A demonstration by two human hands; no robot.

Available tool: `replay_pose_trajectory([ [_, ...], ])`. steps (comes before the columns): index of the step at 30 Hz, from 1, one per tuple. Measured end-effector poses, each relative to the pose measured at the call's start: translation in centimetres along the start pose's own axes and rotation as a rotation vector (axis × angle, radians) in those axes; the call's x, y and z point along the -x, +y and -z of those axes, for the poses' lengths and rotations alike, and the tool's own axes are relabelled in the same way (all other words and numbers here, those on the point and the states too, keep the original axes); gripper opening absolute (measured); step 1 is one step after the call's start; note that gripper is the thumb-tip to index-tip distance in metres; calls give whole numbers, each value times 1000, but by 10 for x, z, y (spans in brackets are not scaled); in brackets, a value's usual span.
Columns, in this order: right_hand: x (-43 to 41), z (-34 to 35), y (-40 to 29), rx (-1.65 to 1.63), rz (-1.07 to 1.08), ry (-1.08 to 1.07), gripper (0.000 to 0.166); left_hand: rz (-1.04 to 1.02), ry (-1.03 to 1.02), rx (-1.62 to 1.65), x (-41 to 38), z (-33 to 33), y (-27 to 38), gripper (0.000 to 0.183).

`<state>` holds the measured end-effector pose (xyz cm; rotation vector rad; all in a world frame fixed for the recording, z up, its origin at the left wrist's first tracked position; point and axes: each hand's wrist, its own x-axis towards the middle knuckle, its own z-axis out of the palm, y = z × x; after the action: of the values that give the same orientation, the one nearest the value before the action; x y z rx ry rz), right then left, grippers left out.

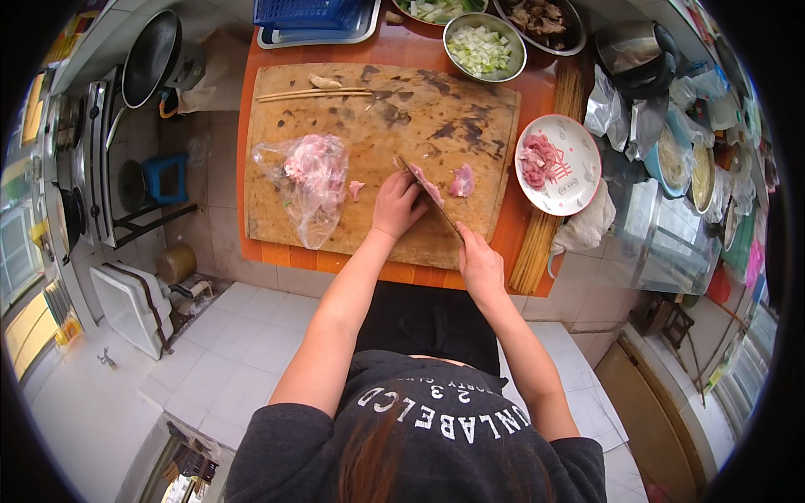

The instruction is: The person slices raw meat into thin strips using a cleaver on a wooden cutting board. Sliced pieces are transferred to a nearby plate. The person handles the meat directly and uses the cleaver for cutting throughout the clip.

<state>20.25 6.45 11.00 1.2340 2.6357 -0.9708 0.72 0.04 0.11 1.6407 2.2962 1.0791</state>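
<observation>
A piece of raw meat (427,183) lies on the wooden cutting board (402,245), with a knife (432,195) against it. My right hand (480,261) grips the knife's handle. Beside the blade, my left hand (397,204) has its fingertips near the meat; whether they hold it is hard to tell. Another raw piece (462,180) rests to the right, and a small scrap (356,190) to the left. Farther left, more raw meat (311,160) sits in a clear plastic bag (314,229). A patterned plate (575,144) at the board's right holds cut meat (538,161).
Chopsticks (314,93) and a pale piece of food (324,82) lie at the board's back left. Behind stand a bowl of chopped greens (481,50), a bowl of dark pieces (534,22) and a blue basket (308,14). Thin sticks (534,251) lie along the table's right side.
</observation>
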Motion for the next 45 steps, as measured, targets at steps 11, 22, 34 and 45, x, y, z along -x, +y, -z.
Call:
replay_pose_trajectory([
  [11, -37, -20, -14, 39, -9, 16, 39, 67, 11, -1, -6, 2, 0, 39],
  [22, -37, -18, -23, 70, -90, -47, 38, 19, -3, -22, -4, 0, -3, 38],
  [34, -44, 11, 7, -257, -102, 97, 34, -103, 46, 105, -9, 6, 3, 27],
  [45, 0, -10, -15, -96, -56, 102, 39, -95, 62, 9, 2, 9, 2, 27],
])
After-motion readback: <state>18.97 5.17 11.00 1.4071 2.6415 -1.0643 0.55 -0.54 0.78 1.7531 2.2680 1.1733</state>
